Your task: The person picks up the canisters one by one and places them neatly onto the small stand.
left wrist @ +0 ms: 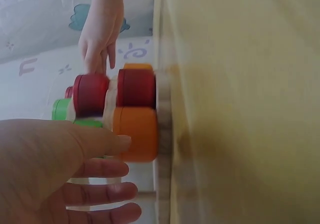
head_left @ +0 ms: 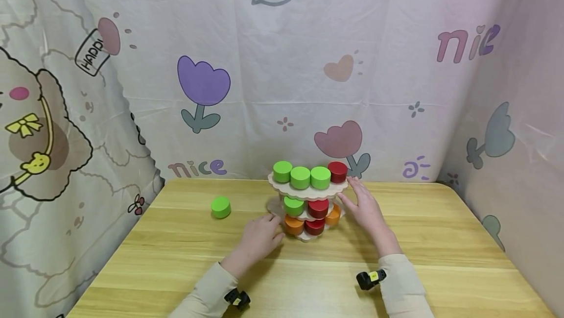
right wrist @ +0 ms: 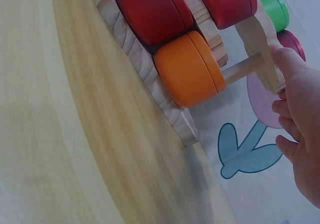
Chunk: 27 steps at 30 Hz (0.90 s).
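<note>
A three-tiered wooden stand [head_left: 308, 194] with scalloped shelves bears round coloured blocks. On its top shelf sit three green blocks [head_left: 300, 178] and a red block [head_left: 338, 172]. Lower shelves carry green, red and orange blocks [head_left: 294, 225]. My left hand [head_left: 261, 235] is at the stand's lower left; in the left wrist view its thumb overlaps an orange block [left wrist: 136, 134] and the other fingers extend, straight and spread, beside it. With thumb and curled fingers, my right hand [right wrist: 305, 114] grips the edge of the top shelf [right wrist: 262, 53] on the right side.
A lone green block [head_left: 221, 207] lies on the wooden table [head_left: 176, 259], left of the stand. Behind the table's back edge hangs a patterned cloth [head_left: 273, 63], and more cloth closes in both sides. Each wrist wears a small black camera [head_left: 370, 279].
</note>
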{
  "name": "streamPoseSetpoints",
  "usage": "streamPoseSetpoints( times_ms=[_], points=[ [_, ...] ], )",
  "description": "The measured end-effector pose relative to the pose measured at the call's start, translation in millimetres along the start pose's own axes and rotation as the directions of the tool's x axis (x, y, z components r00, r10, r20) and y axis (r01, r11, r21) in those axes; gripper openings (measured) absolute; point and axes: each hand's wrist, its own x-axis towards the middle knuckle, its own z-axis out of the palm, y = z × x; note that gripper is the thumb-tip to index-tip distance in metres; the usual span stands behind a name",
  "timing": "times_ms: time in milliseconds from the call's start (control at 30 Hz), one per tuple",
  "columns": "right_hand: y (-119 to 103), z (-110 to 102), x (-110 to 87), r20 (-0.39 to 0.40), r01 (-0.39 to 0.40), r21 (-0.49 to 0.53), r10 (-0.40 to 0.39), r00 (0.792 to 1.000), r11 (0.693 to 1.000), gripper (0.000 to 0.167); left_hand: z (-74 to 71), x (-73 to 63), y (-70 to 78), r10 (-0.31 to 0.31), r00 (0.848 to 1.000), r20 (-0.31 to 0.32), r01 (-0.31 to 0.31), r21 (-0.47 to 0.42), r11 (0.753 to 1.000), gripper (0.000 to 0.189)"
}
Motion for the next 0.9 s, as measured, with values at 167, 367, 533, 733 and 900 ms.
streamPoseSetpoints(
  times_ms=[167,367,533,733,900],
  points=[
    [-1,0,0.1,-0.002,0.001,0.001,-0.001,1.000,1.000,0.067,-6.8,2.7,-11.3,-0.062,0.998,0.011,0.062,-0.057,0.996,0.028],
    [-1,-1,-0.2,-0.006,0.007,-0.006,-0.007,1.000,1.000,0.067,-18.4,6.3,-30.0,-0.163,0.984,0.074,0.166,-0.040,0.985,0.030],
    [-2,-1,0.2,-0.010,0.012,-0.013,-0.012,1.000,1.000,0.066,-27.6,8.0,-48.3,-0.232,0.970,0.069,0.232,0.014,0.973,0.031],
    [-1,-1,0.5,-0.011,0.009,-0.009,-0.009,1.000,1.000,0.066,-29.0,6.1,-72.7,-0.269,0.963,0.033,0.268,0.020,0.963,0.032],
    [0,0,-0.6,-0.013,0.009,0.000,-0.009,1.000,1.000,0.067,-23.7,2.3,-93.3,-0.265,0.964,-0.029,0.265,0.015,0.964,0.031]
  ],
)
